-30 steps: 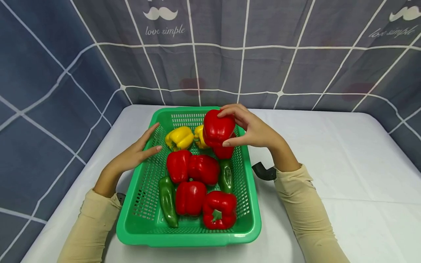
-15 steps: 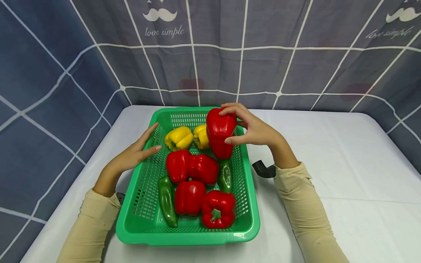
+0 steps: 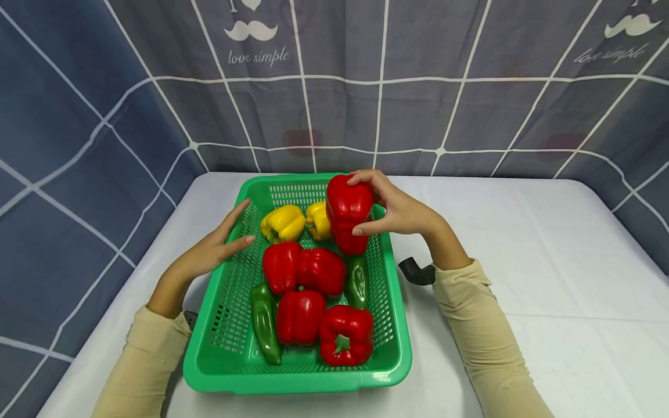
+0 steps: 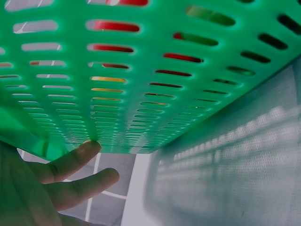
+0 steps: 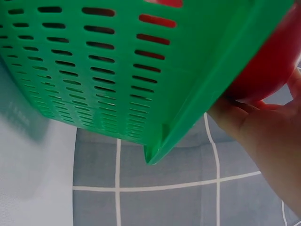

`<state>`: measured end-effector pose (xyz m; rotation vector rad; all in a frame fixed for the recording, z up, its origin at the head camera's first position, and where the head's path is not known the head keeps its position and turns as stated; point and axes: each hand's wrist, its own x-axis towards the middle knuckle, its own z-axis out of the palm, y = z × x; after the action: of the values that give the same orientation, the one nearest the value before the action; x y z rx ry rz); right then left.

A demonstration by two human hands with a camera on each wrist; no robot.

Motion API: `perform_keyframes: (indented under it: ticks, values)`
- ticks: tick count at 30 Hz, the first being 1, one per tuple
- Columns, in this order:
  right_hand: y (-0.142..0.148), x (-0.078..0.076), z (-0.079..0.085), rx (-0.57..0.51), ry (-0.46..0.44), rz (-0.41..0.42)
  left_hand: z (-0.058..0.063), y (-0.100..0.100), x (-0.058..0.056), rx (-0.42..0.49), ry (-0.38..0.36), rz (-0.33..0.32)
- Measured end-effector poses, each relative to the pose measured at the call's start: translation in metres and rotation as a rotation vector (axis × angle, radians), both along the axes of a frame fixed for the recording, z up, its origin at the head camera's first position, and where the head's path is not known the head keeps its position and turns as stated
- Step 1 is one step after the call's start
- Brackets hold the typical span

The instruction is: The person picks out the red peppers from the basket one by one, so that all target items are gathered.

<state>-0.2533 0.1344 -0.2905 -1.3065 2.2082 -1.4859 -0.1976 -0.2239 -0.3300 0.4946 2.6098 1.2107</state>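
As the right hand (image 3: 397,212) curls its fingers over the top and right flank of a red bell pepper (image 3: 349,200), its thumb presses the front, the grip spread just to the width of that plump, shiny body. It's at the far right corner of the slotted green plastic basket (image 3: 298,381), long axis close to upright; the stem is hidden, so which end points up I can't tell. More red shows right under it, the boundary hard to make out. Left of the grip sit two ribbed yellow bell peppers (image 3: 283,223). Nearer the wearer than the grip, four glossy red bell peppers (image 3: 301,317) cluster, the nearest aiming its green stem at the wearer. Directly below the grip lies a smooth, tapering long green pepper (image 3: 358,283); a second slants farther left. Across the basket from the grip, the left hand (image 3: 211,249) is at the rim, fingers extended, thumb apart, holding nothing.
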Motion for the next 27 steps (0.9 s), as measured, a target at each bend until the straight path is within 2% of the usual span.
perform_keyframes:
  ticks: [10, 27]
  values:
    - [0.002, 0.002, -0.001, 0.009, 0.013, -0.05, -0.002, 0.0, -0.001, -0.008, -0.003, 0.001]
    - [0.029, 0.004, 0.003, -0.044, 0.01, -0.076, 0.0, 0.0, -0.001, -0.016, 0.003, -0.001]
